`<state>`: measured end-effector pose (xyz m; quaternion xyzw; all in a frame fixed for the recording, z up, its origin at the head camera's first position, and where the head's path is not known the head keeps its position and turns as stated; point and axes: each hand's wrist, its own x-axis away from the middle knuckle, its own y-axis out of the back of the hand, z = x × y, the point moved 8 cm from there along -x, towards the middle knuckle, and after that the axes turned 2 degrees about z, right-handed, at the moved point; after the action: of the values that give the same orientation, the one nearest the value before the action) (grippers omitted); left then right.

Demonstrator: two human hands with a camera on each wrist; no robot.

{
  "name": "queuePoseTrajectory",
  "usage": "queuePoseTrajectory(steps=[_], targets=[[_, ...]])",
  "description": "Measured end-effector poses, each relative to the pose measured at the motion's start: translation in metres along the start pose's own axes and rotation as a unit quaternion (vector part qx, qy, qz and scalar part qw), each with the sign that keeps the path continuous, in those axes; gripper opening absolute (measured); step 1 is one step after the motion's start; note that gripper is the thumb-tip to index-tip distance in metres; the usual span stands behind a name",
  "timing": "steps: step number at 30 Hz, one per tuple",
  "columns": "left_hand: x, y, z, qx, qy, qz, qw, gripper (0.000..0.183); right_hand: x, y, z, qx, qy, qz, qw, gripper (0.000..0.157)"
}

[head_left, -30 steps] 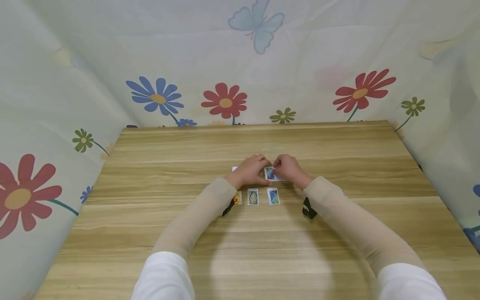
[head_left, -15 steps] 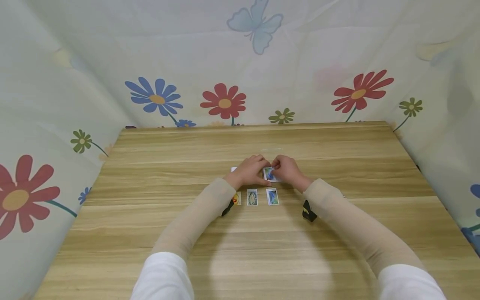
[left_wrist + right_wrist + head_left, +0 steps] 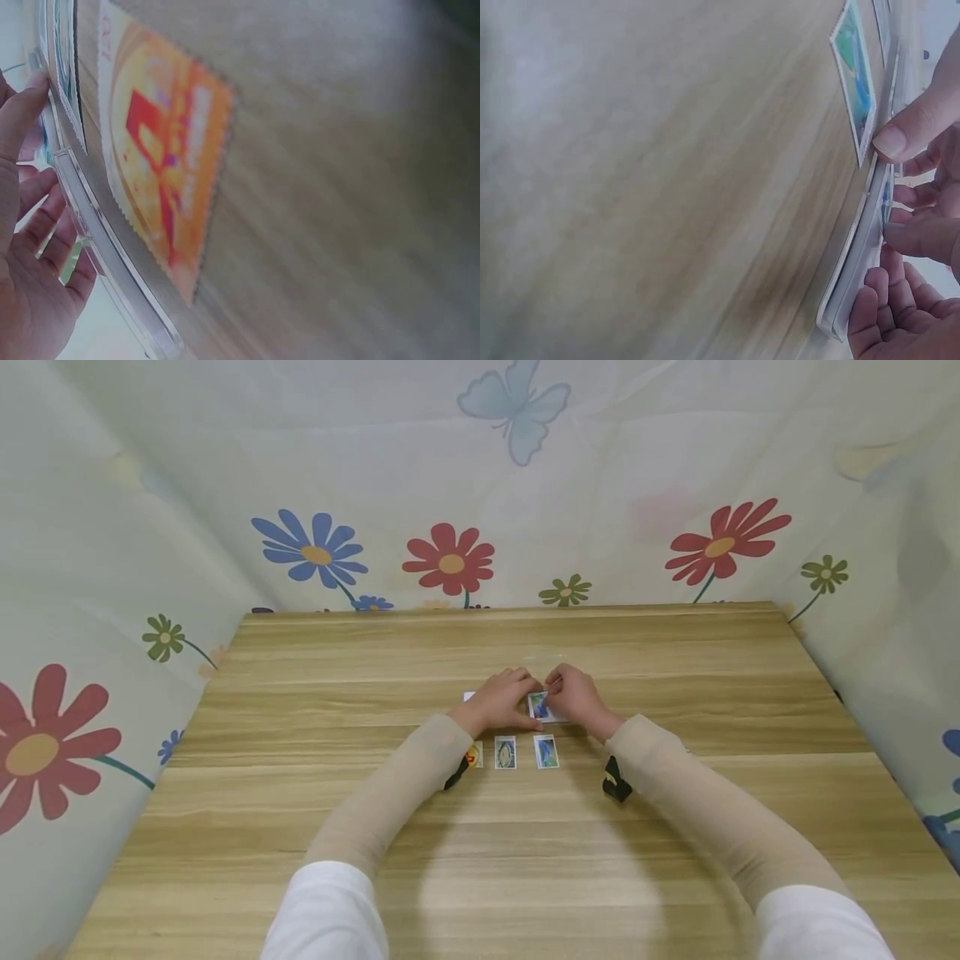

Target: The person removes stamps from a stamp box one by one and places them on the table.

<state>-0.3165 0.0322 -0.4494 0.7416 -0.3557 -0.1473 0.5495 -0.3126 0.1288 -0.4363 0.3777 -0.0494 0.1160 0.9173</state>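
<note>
In the head view my left hand (image 3: 501, 700) rests with spread, relaxed fingers over a flat clear plastic case (image 3: 112, 270). Its thumb touches the case's near edge. My right hand (image 3: 579, 697) pinches a blue-and-green stamp (image 3: 537, 705) between thumb and fingers, at the right part of the case. The right wrist view shows this from the side, the right thumb against the stamp and the case edge (image 3: 838, 289) below. On the table in front lie an orange stamp (image 3: 169, 150), a stamp with a round design (image 3: 506, 752) and a blue stamp (image 3: 547, 752).
The wood-grain table (image 3: 525, 860) spreads around the hands. A floral curtain (image 3: 360, 460) stands behind it and along both sides. Black wrist camera mounts (image 3: 617, 781) hang beneath the wrists, the left one close over the orange stamp.
My right fingers have shifted very slightly away from me at the stamp. The left hand, the case and the three stamps in front stay where they were.
</note>
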Motion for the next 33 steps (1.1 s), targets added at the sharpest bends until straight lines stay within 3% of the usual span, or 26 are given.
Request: queuePoseTrajectory(steps=[13, 20, 33], targets=[[-0.003, 0.001, 0.002, -0.003, 0.001, -0.002, 1.0000, 0.066, -0.005, 0.009, -0.002, -0.011, -0.015, 0.001, 1.000, 0.018], [-0.003, 0.001, 0.002, -0.004, 0.001, 0.001, 1.0000, 0.066, -0.005, 0.006, -0.006, -0.039, -0.040, 0.028, 0.998, 0.017], [-0.001, 0.000, 0.002, 0.007, 0.009, 0.007, 0.9999, 0.065, -0.002, 0.003, -0.011, -0.099, -0.072, 0.040, 0.992, 0.017]])
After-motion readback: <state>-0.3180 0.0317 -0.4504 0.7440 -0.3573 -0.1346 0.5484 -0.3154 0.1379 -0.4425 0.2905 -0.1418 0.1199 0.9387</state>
